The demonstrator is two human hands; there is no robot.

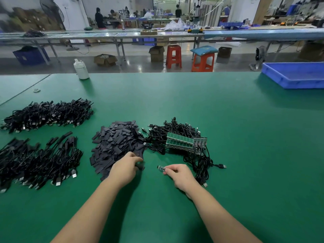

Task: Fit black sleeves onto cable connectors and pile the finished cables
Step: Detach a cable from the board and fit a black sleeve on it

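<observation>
Your left hand point(127, 166) pinches one black sleeve point(140, 166) at the near edge of the sleeve heap point(117, 143). Your right hand point(178, 173) pinches a cable's small green connector point(161, 168), pointing at nine o'clock toward the sleeve; they are near but not joined yet. At nine and ten o'clock lie two big piles point(40, 162) that look finished. At one o'clock a tangle of cables point(175, 132) waits.

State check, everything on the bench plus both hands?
left hand: grips one black sleeve at the edge of the sleeve pile
right hand: pinches a small circuit board, held off the mat
unsleeved cables: tangled heap, boards bare
finished cables: two piles at left, sleeved
blue tray: upright, inside not visible
white bottle: upright
</observation>
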